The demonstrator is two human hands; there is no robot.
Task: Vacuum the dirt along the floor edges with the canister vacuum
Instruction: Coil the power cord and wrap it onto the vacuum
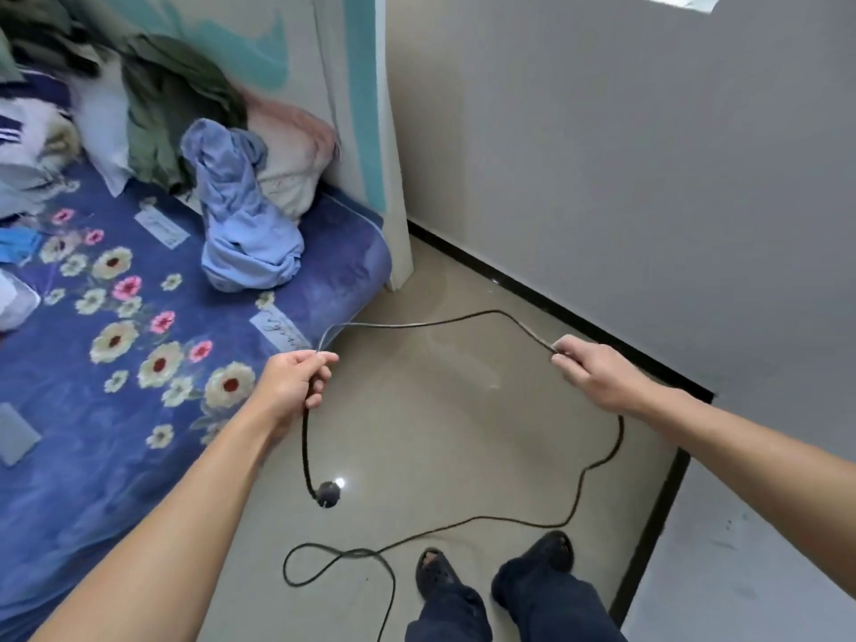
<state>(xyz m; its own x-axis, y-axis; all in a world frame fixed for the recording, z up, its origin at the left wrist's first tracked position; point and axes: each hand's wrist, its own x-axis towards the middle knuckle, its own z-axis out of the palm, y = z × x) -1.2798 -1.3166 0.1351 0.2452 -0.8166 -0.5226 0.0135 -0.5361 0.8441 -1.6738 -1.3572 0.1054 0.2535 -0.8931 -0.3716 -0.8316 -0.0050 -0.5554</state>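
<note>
Floor: a glossy beige tiled floor (463, 410) formed a wedge between the bed and the wall, narrowing toward the far corner.
Right edge: a black skirting strip (556, 301) ran along the foot of a plain grey wall (648, 178), then stepped toward the person at a jutting corner.
Left edge: a bed under a dark blue flowered blanket (116, 363) bordered the floor, with a crumpled light blue cloth (241, 234) lying on it near its end.
Feet: two feet in dark sandals (435, 574) stood on the tiles close to the right skirting.
Cord: a thin black power cord (440, 322) arched in the air between both hands, dropped from under the right wrist, curved left across the floor, looped in front of the feet and left the bottom of the view.
Plug: a round black plug (328, 493) hung below the left hand, clear of the bed.
Left hand: the left hand (292, 386) gripped the cord, fingers curled round it.
Right hand: the right hand (597, 375) pinched the cord at its fingertips, above the floor near the skirting.
</note>
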